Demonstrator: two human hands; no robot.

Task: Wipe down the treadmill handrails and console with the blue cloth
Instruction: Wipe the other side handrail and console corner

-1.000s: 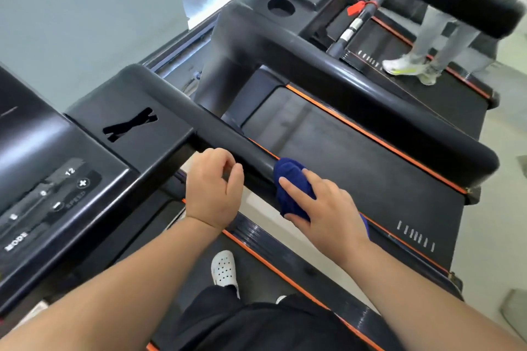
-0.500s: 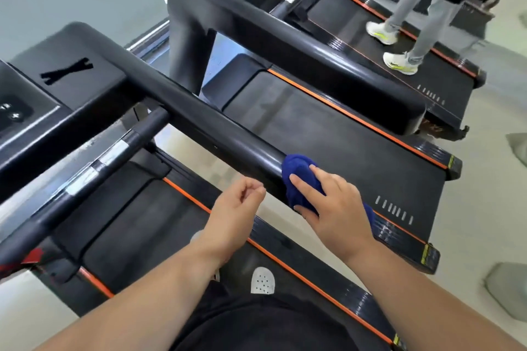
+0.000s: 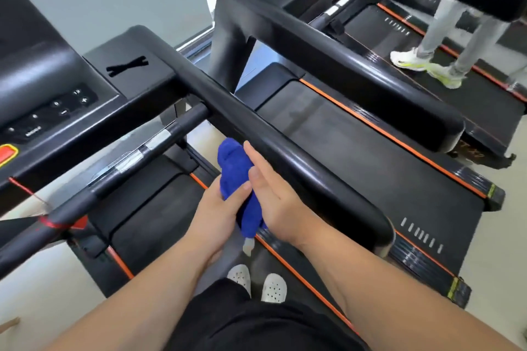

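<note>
blue cloth (image 3: 231,161) bunched upright between both hands, just beside the inner face of the right handrail (image 3: 299,157); contact with the rail can't be told.
left grip (image 3: 218,209): thumb and fingers curled round the cloth's lower half.
right grip (image 3: 275,196): fingers straight, laid flat against the cloth's side, holding nothing itself.
console (image 3: 57,111) well off to the left.

judgement: looks like a refold between wipes.

risks:
- only one hand really holds the wad, and its tagged end (image 3: 248,246) hangs loose. a slack hold drops it on the belt (image 3: 148,216).
- a thick wad wipes a narrow strip and may miss the rail's underside.
- wiping the console may press its buttons.
</note>
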